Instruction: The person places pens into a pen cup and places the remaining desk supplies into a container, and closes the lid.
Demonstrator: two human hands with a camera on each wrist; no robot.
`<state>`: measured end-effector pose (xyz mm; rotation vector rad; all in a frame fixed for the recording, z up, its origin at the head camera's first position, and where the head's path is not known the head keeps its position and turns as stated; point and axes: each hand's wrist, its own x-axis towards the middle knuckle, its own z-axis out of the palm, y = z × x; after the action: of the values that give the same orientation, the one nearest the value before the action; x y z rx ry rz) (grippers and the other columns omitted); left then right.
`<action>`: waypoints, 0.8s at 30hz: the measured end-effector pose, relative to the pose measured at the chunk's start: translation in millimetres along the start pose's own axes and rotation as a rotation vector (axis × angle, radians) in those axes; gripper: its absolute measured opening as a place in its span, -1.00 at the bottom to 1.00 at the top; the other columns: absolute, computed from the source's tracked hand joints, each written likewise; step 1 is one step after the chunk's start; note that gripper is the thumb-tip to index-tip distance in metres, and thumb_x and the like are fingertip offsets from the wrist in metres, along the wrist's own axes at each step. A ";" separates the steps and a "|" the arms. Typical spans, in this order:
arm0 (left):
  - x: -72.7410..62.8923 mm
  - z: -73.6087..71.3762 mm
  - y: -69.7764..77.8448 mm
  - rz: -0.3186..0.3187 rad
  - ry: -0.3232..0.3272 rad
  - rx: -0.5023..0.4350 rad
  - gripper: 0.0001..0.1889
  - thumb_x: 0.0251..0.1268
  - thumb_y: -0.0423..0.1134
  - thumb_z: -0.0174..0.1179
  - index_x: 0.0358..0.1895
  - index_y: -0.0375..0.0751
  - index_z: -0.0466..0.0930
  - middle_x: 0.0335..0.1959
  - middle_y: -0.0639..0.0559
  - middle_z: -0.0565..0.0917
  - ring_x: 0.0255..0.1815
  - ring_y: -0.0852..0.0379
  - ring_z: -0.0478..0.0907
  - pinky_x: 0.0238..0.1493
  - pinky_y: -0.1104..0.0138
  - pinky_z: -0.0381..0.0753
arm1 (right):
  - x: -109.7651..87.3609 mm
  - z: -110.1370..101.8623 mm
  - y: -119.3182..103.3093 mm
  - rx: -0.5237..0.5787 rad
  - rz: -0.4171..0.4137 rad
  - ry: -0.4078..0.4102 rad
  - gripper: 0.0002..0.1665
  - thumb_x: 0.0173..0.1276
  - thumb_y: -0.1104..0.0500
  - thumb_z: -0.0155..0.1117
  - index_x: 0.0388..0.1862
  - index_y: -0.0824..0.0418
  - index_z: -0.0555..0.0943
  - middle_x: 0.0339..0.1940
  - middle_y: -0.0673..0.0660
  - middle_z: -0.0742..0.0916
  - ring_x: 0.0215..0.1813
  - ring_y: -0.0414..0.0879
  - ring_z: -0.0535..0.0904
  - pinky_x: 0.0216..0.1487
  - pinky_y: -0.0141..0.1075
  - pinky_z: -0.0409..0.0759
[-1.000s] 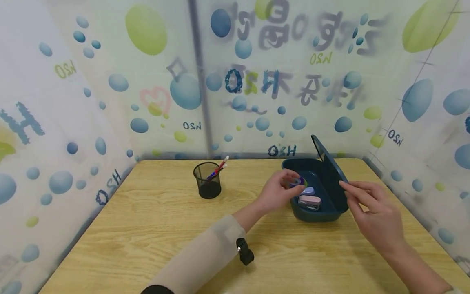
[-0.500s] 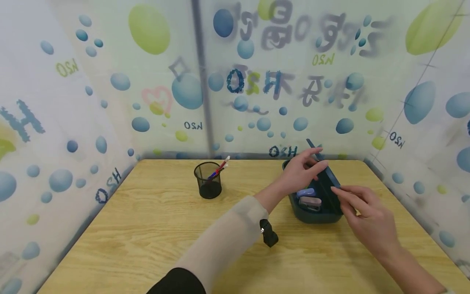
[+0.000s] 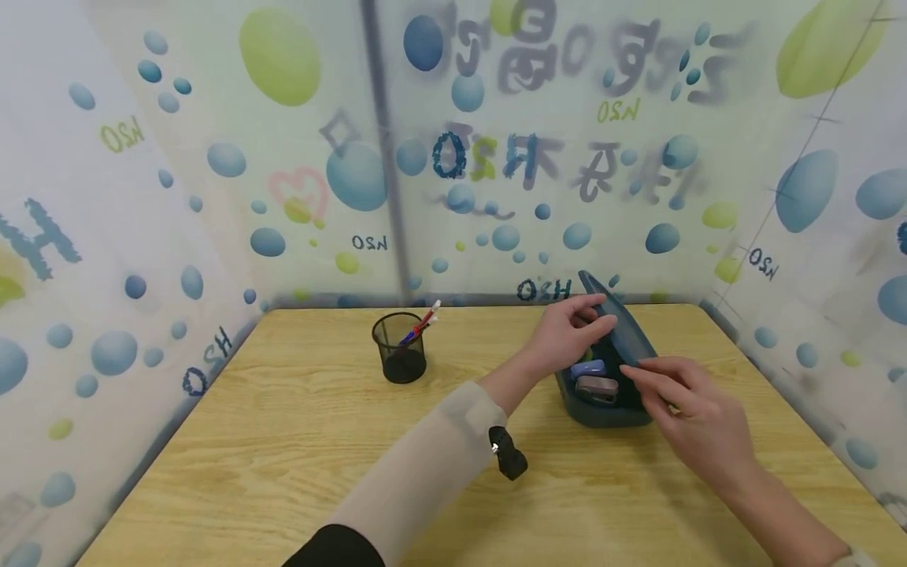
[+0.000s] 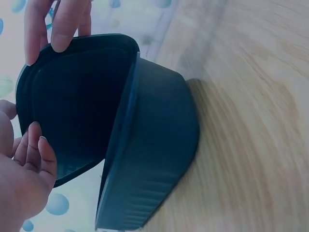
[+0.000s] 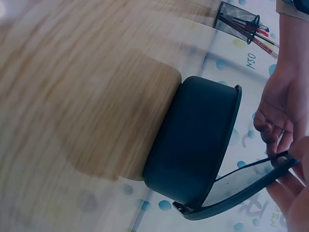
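Note:
A dark teal box (image 3: 609, 417) stands on the table with its hinged lid (image 3: 623, 319) raised at a slant over the opening. My left hand (image 3: 560, 335) holds the lid's free edge toward the back, fingers bent at its inner face in the left wrist view. My right hand (image 3: 697, 409) pinches the same lid at its near end. In the box lie a small pink stapler-like item (image 3: 597, 387) and a blue-purple item (image 3: 588, 368). A bit of green shows behind them, mostly hidden by my left hand.
A black mesh pen cup (image 3: 400, 354) with several pens stands on the wooden table (image 3: 283, 441), left of the box. A patterned curtain (image 3: 496, 197) rises close behind the table's back edge. A black strap device (image 3: 508, 454) hangs at my left wrist.
My left hand has moved from the items inside the box up to the lid. The lid has tilted further left over the box, my right hand moving left with it.

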<state>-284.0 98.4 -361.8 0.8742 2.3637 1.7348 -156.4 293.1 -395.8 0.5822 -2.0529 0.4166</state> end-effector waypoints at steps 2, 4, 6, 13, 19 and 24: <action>-2.5 -2.2 -4.2 -0.012 0.004 -0.006 -0.46 0.65 0.06 0.29 0.57 0.02 0.57 0.12 0.05 0.73 -0.10 0.38 0.61 -0.05 0.43 0.66 | 0.2 -0.2 0.2 0.013 -0.009 -0.023 -0.29 0.77 -0.33 -0.04 -0.03 0.08 0.92 -0.05 0.09 0.83 -0.13 0.01 0.75 -0.27 -0.45 0.68; -4.9 -4.7 -8.5 -0.017 0.009 -0.010 -0.46 0.65 0.05 0.29 0.57 0.02 0.57 0.11 0.06 0.72 -0.09 0.37 0.60 -0.03 0.43 0.66 | -0.2 -0.5 1.4 0.045 -0.001 -0.036 -0.29 0.74 -0.36 0.00 0.02 0.08 0.91 -0.06 0.07 0.83 -0.11 -0.04 0.75 -0.21 -0.54 0.67; -7.7 -7.4 -12.4 -0.025 0.010 -0.018 -0.46 0.65 0.04 0.30 0.57 0.02 0.57 0.10 0.08 0.72 -0.08 0.37 0.60 -0.02 0.43 0.65 | -1.3 -1.3 4.6 0.103 0.028 -0.048 -0.36 0.71 -0.34 0.11 0.09 0.10 0.89 -0.06 0.06 0.83 -0.06 -0.19 0.73 -0.18 -0.63 0.62; -16.0 -16.1 -26.4 -0.041 -0.024 -0.061 -0.46 0.65 -0.02 0.31 0.58 0.00 0.56 0.04 0.09 0.70 -0.13 0.31 0.61 -0.10 0.43 0.63 | -7.5 -8.0 35.8 0.220 0.312 -0.137 -0.60 0.43 0.35 0.53 0.23 0.19 0.83 -0.01 0.09 0.80 0.03 -0.72 0.51 -0.10 -0.76 0.49; -23.6 -22.2 -38.2 -0.073 -0.064 -0.081 -0.46 0.67 -0.03 0.28 0.59 0.01 0.54 0.07 0.01 0.71 -0.15 0.25 0.64 -0.17 0.36 0.64 | -19.1 -14.2 68.8 0.202 0.494 -0.380 -0.60 0.66 0.12 0.37 0.37 0.18 0.76 0.17 0.27 0.78 -0.03 -0.76 0.39 -0.16 -0.65 0.54; -28.6 -27.5 -45.4 -0.102 -0.079 -0.063 -0.46 0.67 -0.01 0.28 0.60 0.07 0.53 0.16 0.00 0.71 -0.08 0.21 0.65 -0.17 0.31 0.66 | -24.1 -15.4 82.8 0.198 0.554 -0.548 -0.52 0.70 -0.02 0.31 0.44 0.16 0.71 0.29 0.37 0.78 -0.04 -0.78 0.37 -0.16 -0.47 0.64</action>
<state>-288.7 52.2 -400.3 0.7835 2.2490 1.6938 -180.6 375.4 -413.9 0.2397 -2.7238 0.8650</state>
